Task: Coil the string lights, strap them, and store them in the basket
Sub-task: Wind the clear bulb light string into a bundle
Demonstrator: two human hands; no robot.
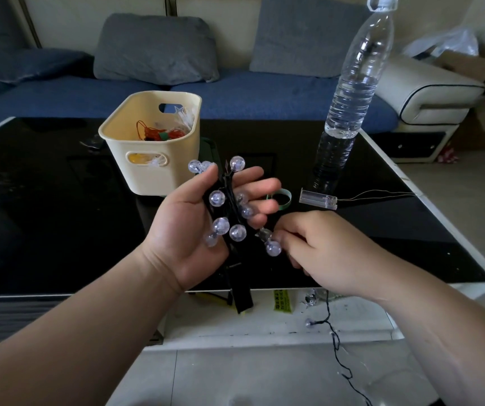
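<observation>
My left hand is palm up over the black table, with a black-wired string of round clear bulbs wound around its fingers in several loops. My right hand pinches the wire beside a bulb just right of the coil. The loose end of the string hangs off the table's front edge down to the floor. A cream plastic basket stands behind my left hand, holding other lights with orange wire. A green strap loop lies on the table beyond my fingers.
A tall clear water bottle stands at the right rear of the glossy black table. A clear battery box with thin wire lies near it. A blue sofa with grey cushions is behind. A yellow tag hangs below the table edge.
</observation>
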